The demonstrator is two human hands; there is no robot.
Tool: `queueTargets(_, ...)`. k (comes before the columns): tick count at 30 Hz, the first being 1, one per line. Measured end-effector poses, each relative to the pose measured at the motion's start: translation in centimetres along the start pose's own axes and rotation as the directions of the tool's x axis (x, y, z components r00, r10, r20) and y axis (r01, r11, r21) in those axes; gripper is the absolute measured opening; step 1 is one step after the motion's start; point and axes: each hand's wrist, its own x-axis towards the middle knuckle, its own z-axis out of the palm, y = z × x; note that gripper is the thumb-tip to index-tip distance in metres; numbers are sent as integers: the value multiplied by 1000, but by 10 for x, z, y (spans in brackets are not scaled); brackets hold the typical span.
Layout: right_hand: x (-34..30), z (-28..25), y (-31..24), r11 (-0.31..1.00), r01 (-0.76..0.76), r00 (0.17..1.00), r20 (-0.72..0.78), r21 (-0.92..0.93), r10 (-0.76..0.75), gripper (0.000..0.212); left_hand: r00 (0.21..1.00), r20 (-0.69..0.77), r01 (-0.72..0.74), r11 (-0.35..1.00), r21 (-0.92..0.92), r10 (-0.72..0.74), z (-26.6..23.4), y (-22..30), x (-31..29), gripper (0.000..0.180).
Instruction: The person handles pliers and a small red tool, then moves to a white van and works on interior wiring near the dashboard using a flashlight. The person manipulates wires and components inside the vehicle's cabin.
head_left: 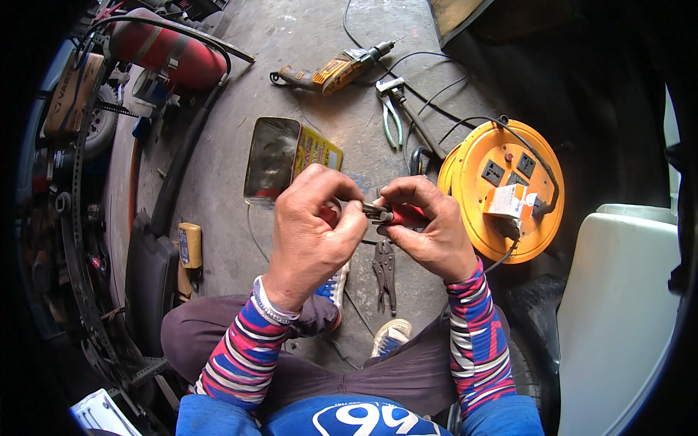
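Observation:
Both my hands meet over the floor in front of my knees, around a small metal tool with red grips [376, 213]. My left hand [313, 229] pinches its metal end between thumb and fingers, and a bit of red shows inside the palm. Closed on the red grip at the other side is my right hand [429, 229]. The fingers cover much of the tool, so its exact kind stays hidden. Below the hands, locking pliers [384, 276] lie on the concrete between my feet. An open rectangular tin [270, 156] lies beyond my left hand.
A yellow cable reel [458, 207] with a small box [507, 201] on it stands at right. Farther off lie a power drill [338, 75], green-handled pliers [390, 116] and a hammer [422, 125] among cables. A red tank [171, 54] and a yellow bottle [190, 245] are left; a white panel [618, 312] is right.

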Motion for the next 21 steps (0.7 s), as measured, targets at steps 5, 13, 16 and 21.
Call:
queueTargets(5,-1,1,-7,1000,-19,998,-60,4,20,43,991,-50,103,941,-323,-126,-7,2,1,2)
queueTargets(13,-6,-2,-16,981,-73,992,-87,179,90,35,935,135,340,726,-598,-327,-17,4,4,12)
queueTargets(16,-7,-1,-14,966,-61,995,-66,253,80,33,932,182,358,723,-591,-313,-17,3,3,15)
queueTargets(21,-8,-1,-10,966,-82,993,-63,245,100,33,921,211,389,738,-551,-328,-16,1,2,14)
